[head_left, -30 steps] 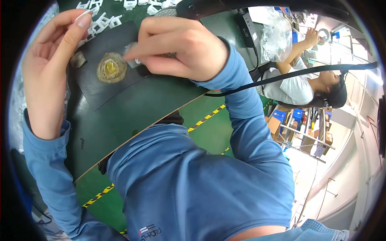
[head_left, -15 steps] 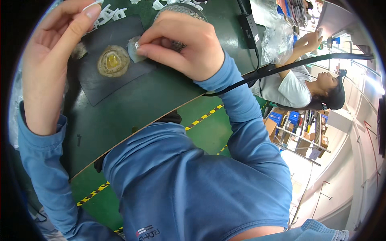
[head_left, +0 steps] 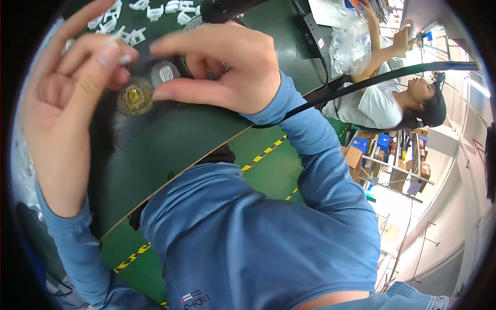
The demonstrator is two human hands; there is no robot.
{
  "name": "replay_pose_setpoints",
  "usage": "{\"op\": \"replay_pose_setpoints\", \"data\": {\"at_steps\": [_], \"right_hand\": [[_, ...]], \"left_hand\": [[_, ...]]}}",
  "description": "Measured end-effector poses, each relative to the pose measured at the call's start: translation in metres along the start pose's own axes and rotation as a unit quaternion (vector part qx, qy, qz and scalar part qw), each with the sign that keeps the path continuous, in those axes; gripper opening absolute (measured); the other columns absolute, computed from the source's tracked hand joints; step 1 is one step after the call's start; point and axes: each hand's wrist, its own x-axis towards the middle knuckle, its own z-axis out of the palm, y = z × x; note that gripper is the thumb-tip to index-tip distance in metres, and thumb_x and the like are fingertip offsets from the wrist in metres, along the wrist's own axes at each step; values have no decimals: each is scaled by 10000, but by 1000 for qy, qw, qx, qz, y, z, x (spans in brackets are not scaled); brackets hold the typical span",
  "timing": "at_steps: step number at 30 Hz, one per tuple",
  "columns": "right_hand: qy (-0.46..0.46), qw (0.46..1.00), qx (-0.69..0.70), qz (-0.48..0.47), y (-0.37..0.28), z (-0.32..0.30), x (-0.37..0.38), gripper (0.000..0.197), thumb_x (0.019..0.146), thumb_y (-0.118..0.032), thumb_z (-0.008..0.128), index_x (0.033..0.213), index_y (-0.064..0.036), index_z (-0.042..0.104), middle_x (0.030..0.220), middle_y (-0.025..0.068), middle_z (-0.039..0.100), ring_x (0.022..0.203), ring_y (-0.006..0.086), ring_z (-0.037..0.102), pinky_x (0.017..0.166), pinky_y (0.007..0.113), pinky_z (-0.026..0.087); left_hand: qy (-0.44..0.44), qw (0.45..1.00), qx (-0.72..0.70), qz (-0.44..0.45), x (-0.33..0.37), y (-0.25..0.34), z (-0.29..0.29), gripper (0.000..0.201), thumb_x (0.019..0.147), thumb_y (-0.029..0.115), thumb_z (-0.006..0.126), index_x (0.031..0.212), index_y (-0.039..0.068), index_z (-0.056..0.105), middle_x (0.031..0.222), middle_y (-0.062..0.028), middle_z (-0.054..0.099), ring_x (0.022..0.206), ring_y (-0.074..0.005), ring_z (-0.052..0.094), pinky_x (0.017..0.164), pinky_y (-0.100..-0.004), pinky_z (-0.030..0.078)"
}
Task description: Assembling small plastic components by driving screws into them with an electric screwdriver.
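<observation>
my left grip (head_left: 67, 103) pinches a small, blurred white piece (head_left: 124, 59); my right grip (head_left: 232, 67) gapes, thumb and forefinger apart, seemingly empty. a loose pinch could drop it onto the round, cloudy, yellow-centred dish (head_left: 135, 98) by my right thumb. angular white parts (head_left: 155, 13) lie beyond my left grip on the smooth green counter (head_left: 160, 155).

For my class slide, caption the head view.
Left hand holding a white piece, right hand beside a round, yellow-centred object.
</observation>
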Motion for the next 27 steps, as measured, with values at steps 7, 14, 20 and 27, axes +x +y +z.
{"op": "replay_pose_setpoints", "data": {"at_steps": [7,14,20,27], "right_hand": [[64,994,41,-73,-4,12,8,409,694,-174,920,1064,-108,759,650,-27,571,574,116,533,535,277,405],[-13,1000,9,17,13,-14,1,346,653,-135,955,928,-21,779,611,-25,526,558,59,474,491,234,341],[-35,998,-3,-45,21,-2,6,339,659,-172,941,920,-48,765,606,-19,503,539,108,454,507,286,355],[-56,997,-24,-52,25,3,5,368,663,-215,934,939,-48,755,611,-8,508,554,130,487,518,297,371]], "left_hand": [[-37,987,-158,-21,-11,6,30,537,1010,126,611,1483,-51,428,977,-49,677,893,-85,608,838,-215,480],[29,999,24,0,0,-10,-2,430,1046,215,542,1392,-42,540,959,-45,663,864,-90,588,839,-237,467],[26,1000,-10,2,-1,-11,1,358,1049,177,524,1330,-33,599,934,-39,640,867,-93,570,838,-241,459],[26,999,-19,17,-1,-16,0,339,1044,152,542,1320,-35,605,944,-42,641,883,-96,577,836,-244,467]]}}
